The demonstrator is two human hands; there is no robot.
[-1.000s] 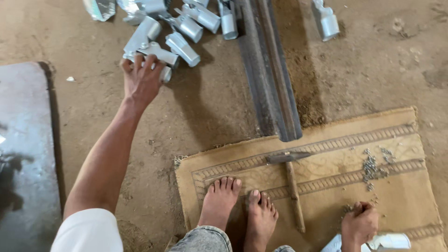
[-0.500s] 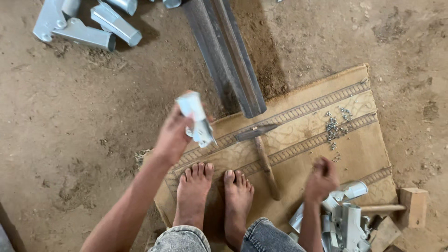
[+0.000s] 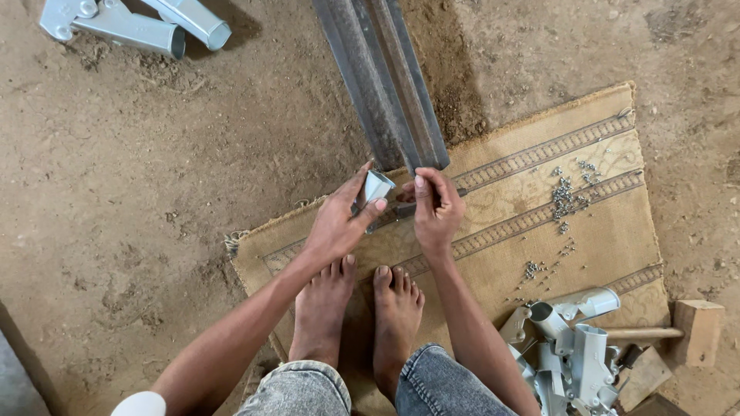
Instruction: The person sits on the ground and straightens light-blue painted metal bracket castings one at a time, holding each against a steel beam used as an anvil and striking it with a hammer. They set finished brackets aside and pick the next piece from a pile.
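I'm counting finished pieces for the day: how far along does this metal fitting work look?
Looks done: a heap of grey metal fittings lies by the right knee on the mat. In hand: the left hand holds one small metal fitting while the right hand works beside it, at the end of the steel rail. Left: two fittings lie apart on the dirt, and loose small rivets wait on the mat.

Small silvery metal tube fitting [image 3: 377, 187], open end up, above the mat.
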